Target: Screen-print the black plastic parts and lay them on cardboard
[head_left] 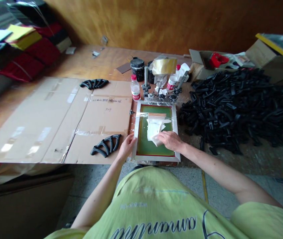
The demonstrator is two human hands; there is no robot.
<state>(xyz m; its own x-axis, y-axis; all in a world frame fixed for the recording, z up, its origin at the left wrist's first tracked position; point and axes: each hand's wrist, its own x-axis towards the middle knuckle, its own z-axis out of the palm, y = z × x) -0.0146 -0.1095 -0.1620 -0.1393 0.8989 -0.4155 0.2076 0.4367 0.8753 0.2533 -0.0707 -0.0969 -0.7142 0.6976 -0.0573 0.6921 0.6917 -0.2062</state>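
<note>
From your head camera, your right hand is closed, fingers pinching a crumpled pale wad (cloth or film, too small to tell) over the lower right of a white patch. That patch lies on the green panel inside the metal frame, which sits on the bench in front of you. Your left hand is partly curled at the frame's left edge; you can't tell from here whether it grips or merely steadies it. A wood-edged blade lies at the patch's upper end. If the white stuff is wet, dragging the wad too wide could smear it onto the rim or your fingers. Uneven pressure might skew the frame, and a leftward shove could nudge the black ribbed piece near your left hand.
</note>
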